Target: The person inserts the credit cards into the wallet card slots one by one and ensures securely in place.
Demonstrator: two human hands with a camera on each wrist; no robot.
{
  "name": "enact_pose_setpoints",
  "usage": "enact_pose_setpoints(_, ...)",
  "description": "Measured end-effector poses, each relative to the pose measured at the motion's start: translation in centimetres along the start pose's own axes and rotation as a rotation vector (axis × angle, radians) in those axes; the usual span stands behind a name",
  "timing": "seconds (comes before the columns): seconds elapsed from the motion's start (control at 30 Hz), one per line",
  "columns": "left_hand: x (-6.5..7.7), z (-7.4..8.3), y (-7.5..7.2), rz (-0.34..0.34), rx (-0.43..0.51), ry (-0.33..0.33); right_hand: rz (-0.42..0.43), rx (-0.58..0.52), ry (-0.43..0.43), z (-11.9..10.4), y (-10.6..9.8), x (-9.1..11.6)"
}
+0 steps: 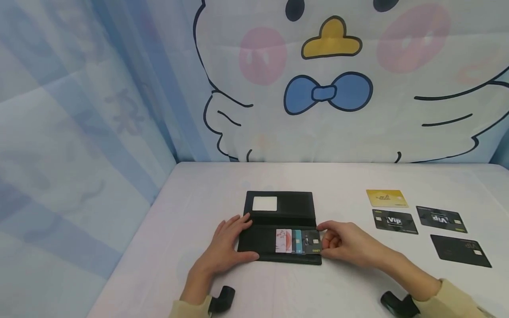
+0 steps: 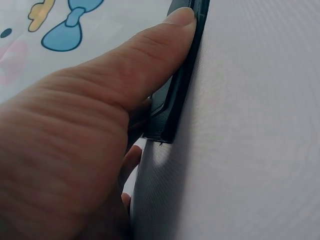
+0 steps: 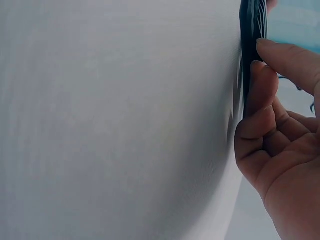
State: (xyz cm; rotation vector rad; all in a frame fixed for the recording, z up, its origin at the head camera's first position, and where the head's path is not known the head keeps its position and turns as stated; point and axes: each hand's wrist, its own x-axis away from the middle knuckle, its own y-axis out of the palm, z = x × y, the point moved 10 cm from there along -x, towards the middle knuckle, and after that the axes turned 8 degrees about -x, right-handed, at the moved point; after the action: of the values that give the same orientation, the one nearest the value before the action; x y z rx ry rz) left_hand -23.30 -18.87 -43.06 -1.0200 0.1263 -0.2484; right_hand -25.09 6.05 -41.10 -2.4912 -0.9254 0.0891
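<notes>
An unfolded black wallet (image 1: 258,240) lies on the table, its hinge running left to right. My left hand (image 1: 226,247) rests on its left side with fingers spread, the thumb near the front edge; in the left wrist view that thumb (image 2: 150,60) presses on the wallet's border. Overlapping cards sit in the front half: a pink patterned card (image 1: 283,241), a blue one (image 1: 297,241) and a black card (image 1: 311,242) outermost. At the wallet's right edge my right hand (image 1: 350,243) pinches the black card's end between thumb and forefinger, its other fingers curled in.
Right of the wallet lie a gold card (image 1: 387,198), two black VIP cards (image 1: 395,221) (image 1: 441,219) and another black card (image 1: 461,250). A white rectangle (image 1: 264,203) shows in the wallet's back half. Printed curtains (image 1: 254,132) stand behind and left of the white tabletop (image 1: 302,291).
</notes>
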Motion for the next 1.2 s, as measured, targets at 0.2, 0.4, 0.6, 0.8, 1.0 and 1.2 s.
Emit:
enact_pose_setpoints(0.2, -0.2, 0.0, 0.1, -0.003, -0.006, 0.003, -0.013, 0.02, -0.03, -0.4, 0.3, -0.3)
enact_pose_setpoints(0.4, -0.2, 0.1, 0.2, -0.001, -0.005, 0.013, -0.021, 0.03, -0.034, -0.6, 0.6, -0.6)
enact_pose_setpoints(0.6, -0.1, 0.2, 0.1, 0.005, -0.003, 0.011, -0.025, 0.052, -0.021, -0.6, 1.0, -0.9)
enact_pose_setpoints(0.8, 0.1, 0.2, 0.0, 0.013, 0.0, 0.01, -0.03, 0.069, -0.041, -0.9, 1.3, -1.2)
enact_pose_setpoints(1.0, 0.0, 0.1, 0.0, 0.011, -0.004, 0.008, -0.023, 0.092, -0.025, -0.8, 1.5, -1.2)
enact_pose_setpoints(1.2, 0.0, 0.1, 0.0, 0.007, -0.001, 0.008, -0.011, 0.127, -0.013, -0.6, 1.4, -1.1)
